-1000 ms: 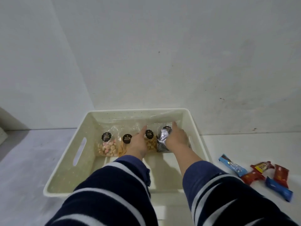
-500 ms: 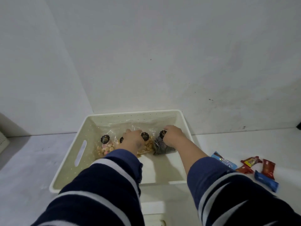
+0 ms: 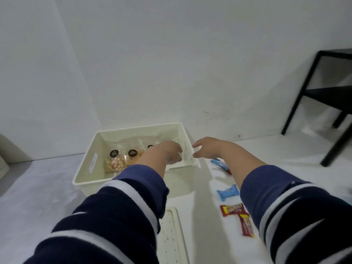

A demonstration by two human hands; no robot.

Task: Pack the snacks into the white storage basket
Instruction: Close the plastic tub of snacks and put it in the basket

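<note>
Plain room, pale and bare.

Grey-white wall (image 3: 190, 63) behind, marked with a few small dark specks low down, meeting a second wall (image 3: 34, 82) at a corner on the left. Black metal shelf frame (image 3: 312, 88) at far right, standing against the wall, legs down on the white surface. Perforated cream-white panel (image 3: 172, 237) lying flat near the bottom edge, partly hidden. White tabletop (image 3: 276, 155) on the right, greyer and shadowed to the left.

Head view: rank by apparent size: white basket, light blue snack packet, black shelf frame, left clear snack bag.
1. white basket
2. black shelf frame, cropped at the edge, so unsure against the basket
3. left clear snack bag and light blue snack packet: look alike, not ranked
</note>
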